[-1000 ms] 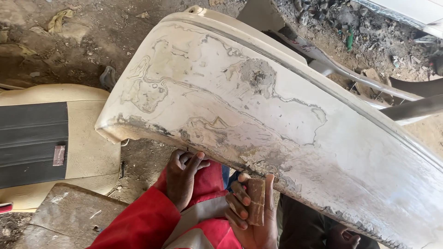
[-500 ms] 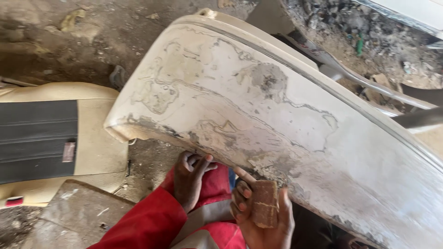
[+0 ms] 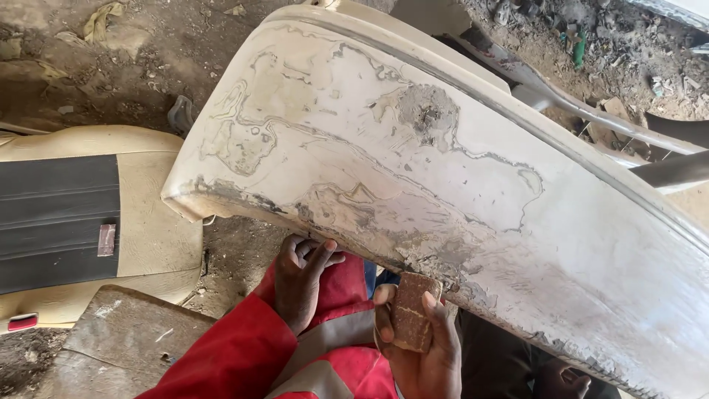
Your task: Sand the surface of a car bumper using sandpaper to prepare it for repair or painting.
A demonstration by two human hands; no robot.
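Note:
A large white car bumper [image 3: 443, 170] with patchy sanded filler lies tilted across the view. My left hand [image 3: 303, 277], in a red sleeve, curls under the bumper's lower edge and grips it. My right hand [image 3: 421, 347] holds a brown sanding block [image 3: 411, 312] pressed against the lower edge just right of the left hand.
A beige and black car seat [image 3: 66, 214] lies on the dirt at the left. A flat dusty board [image 3: 118, 340] sits at the lower left. Metal bars [image 3: 591, 111] and debris lie behind the bumper at the upper right.
The view has moved closer to the bumper's lower edge. My right hand has brought the sanding block up against the edge; the left hand keeps its grip.

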